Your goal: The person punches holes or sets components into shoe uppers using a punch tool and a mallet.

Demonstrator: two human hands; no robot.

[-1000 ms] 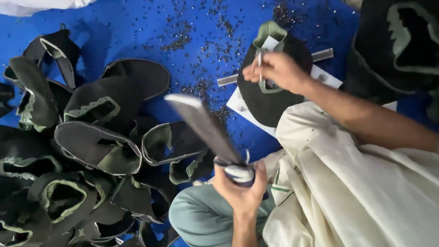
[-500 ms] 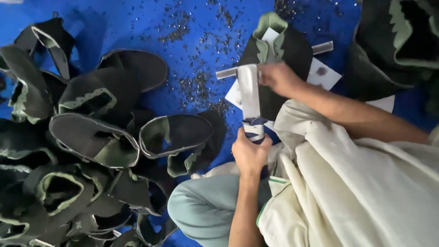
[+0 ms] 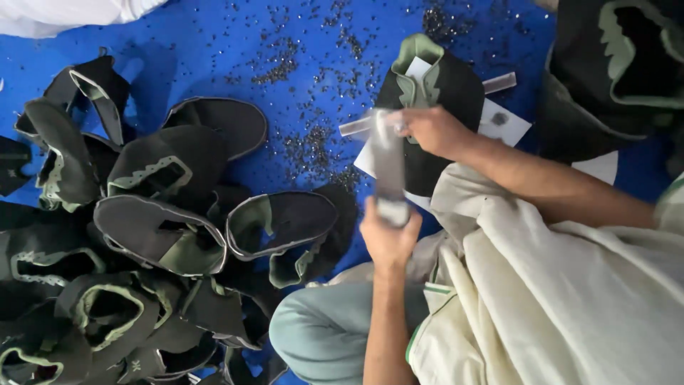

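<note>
On the far left of the blue floor sheet, well apart from the dark shoe upper being worked on, a heap of finished-looking dark uppers with pale green trim is lying in a loose pile. Between that heap and the worked upper, small dark punched bits are lying scattered over the sheet.

Just below the worked upper, the left hand is closing its fingers fully around the lower end of a flat grey metal bar, which is blurring with motion and standing roughly upright above the fist. At the bar's upper end, touching the upper's left edge, the right hand is pinching something small and thin between fingertips; what it is cannot be told. The upper itself is lying on white paper sheets over a narrow metal strip, with its green tongue pointing away from the person.

To do this well, the pinched piece likely needs holding steady and square on the mark while the bar is coming down flat, with fingertips kept clear of the striking face. To the right of the upper, another dark upper is sitting near the person's cream garment.
</note>
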